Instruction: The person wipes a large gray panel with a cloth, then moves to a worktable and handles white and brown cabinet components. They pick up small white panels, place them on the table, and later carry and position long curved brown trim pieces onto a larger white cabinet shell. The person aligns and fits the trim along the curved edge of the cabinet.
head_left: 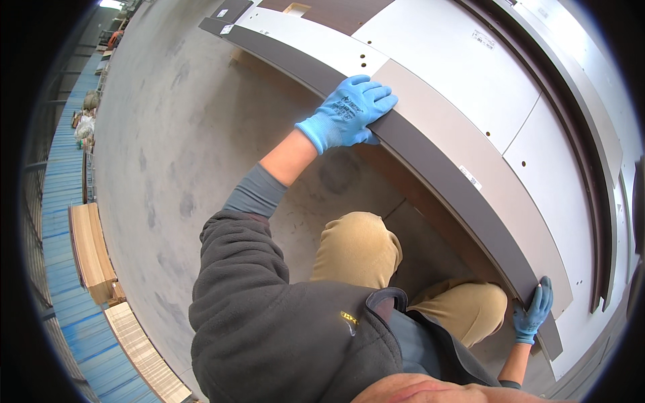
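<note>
left hand (349, 111): blue knit work glove, fingers spread flat over the top face of the long dark brown laminated board strip (430, 158), thumb wrapped under its near edge. Clamped on the strip, about midway along it.
right hand (534, 312): same blue glove, fingers lying up along the strip's near end, palm against its edge. Touching it; whether the fingers close round it, cannot tell (thumb hidden).
dark strip: runs in a long bowed line from the upper left down to the lower right, both hands on it. It rests along the near edge of the stack, partly overhanging.
stack: pale beige rectangular panel (470, 161) directly under and just beyond the strip; white laminated panels with small drilled holes (457, 64) further out, small paper labels on some. More dark narrow strips (598, 201) along the far right side.
body: person kneeling, tan trousers (359, 252), dark grey fleece jacket (269, 322), grey undersleeve pushed up the left forearm.
floor: grey concrete floor (168, 134), mottled.
left rim: stacked light wood boards (91, 252) beside a blue corrugated wall (60, 201), well apart from the hands.
</note>
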`<state>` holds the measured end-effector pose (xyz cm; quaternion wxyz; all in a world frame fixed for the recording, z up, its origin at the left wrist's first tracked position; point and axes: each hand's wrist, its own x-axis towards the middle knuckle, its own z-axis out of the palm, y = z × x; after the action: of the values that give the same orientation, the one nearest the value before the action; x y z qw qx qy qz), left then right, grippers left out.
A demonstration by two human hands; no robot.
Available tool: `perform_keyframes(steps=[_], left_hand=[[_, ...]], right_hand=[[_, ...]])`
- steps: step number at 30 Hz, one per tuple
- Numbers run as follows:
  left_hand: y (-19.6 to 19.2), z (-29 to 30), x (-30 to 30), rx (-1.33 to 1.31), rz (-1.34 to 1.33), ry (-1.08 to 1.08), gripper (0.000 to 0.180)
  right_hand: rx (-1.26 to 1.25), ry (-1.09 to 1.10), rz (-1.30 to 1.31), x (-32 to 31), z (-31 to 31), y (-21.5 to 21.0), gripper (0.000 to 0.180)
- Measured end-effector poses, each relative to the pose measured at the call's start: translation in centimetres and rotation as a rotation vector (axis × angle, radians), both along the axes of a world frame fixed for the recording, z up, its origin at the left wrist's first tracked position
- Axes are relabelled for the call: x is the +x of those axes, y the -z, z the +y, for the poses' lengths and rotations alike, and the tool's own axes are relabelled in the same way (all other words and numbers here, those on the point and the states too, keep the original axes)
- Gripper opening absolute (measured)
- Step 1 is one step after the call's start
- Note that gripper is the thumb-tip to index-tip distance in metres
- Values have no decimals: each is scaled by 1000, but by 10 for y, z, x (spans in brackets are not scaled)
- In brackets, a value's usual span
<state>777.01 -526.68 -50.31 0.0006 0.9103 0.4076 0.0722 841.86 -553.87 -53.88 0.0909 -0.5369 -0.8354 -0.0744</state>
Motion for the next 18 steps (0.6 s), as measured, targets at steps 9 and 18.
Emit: perform_keyframes(steps=[9,18], left_hand=[[2,-4,-3,49,-50,16,81],[10,-2,-3,119,-70,59,79]], right_hand=[[-20,9,7,8,-2,0,70],[-6,18,-19,2,0,-6,68]])
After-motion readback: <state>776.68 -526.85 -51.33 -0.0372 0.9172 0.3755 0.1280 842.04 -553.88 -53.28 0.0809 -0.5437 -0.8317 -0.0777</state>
